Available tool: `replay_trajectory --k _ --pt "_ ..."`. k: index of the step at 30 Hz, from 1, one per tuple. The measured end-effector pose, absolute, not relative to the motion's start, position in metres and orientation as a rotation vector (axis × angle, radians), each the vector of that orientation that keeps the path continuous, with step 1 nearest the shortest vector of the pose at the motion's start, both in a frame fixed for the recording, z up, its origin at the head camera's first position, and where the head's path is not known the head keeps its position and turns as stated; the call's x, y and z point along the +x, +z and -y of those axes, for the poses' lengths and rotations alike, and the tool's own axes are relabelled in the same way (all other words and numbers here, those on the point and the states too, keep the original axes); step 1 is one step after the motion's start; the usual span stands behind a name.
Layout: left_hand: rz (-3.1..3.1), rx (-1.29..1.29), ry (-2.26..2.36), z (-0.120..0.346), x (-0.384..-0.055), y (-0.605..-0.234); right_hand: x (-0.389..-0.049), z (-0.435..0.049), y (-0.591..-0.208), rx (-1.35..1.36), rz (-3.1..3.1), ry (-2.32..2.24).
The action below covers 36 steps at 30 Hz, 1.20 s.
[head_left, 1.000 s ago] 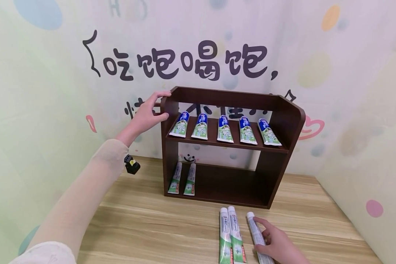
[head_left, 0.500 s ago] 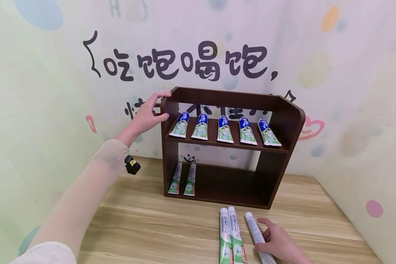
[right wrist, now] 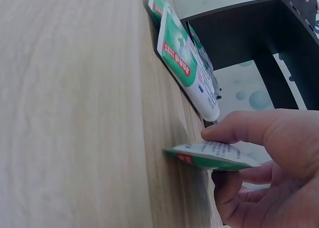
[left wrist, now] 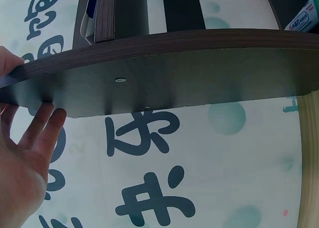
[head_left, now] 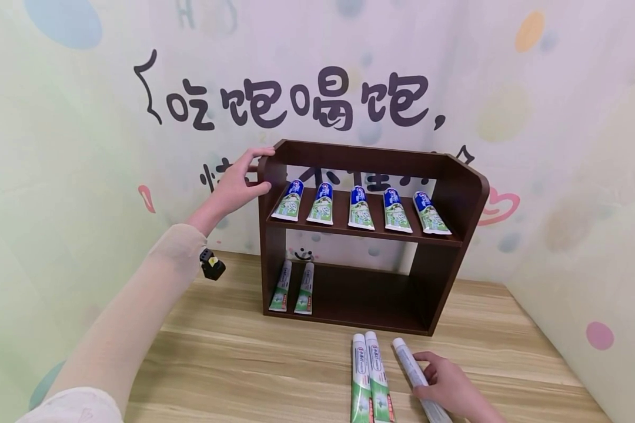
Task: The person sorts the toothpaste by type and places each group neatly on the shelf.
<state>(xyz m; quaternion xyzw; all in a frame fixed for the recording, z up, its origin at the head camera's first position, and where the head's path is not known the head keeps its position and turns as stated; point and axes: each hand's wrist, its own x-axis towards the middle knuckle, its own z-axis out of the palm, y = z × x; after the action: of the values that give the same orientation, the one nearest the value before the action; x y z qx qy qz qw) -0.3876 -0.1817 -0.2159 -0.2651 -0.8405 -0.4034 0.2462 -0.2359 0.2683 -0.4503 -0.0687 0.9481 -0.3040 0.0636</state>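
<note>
My right hand pinches a toothpaste tube between thumb and fingers, low over the table's front. In the right wrist view that tube is seen from its flat end, its text-covered back toward the thumb. Beside it on the table lie two green-and-white toothpaste tubes, side by side, caps toward the shelf. At the back, my left hand holds the left side panel of a dark brown two-tier shelf. The left wrist view has its fingertips on the panel's outer face and the thumb on the opposite edge.
Several blue-and-green toothpaste tubes lie in a row on the upper tier. Two green-and-white tubes lie at the left of the lower tier. The shelf stands on a wood-grain table before a printed wall sheet.
The pinched tube's cap end has shifted slightly left and its tilt has increased. My right hand has moved a little right and down along it. The left hand and shelf stay put.
</note>
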Motion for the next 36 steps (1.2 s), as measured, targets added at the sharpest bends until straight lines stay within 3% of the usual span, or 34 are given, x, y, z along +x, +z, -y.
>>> replay_trajectory --k 11,26,36 --pt "2.294 -0.717 -1.107 0.182 -0.388 -0.217 -0.234 -0.251 -0.452 -0.069 -2.841 -0.907" --pt "2.294 -0.709 -1.105 0.182 -0.387 -0.217 -0.225 -0.253 -0.454 -0.396 -2.815 -0.941" --pt "2.294 -0.716 -1.104 0.181 -0.386 -0.217 -0.228 -0.244 -0.446 -0.427 -2.736 -0.932"
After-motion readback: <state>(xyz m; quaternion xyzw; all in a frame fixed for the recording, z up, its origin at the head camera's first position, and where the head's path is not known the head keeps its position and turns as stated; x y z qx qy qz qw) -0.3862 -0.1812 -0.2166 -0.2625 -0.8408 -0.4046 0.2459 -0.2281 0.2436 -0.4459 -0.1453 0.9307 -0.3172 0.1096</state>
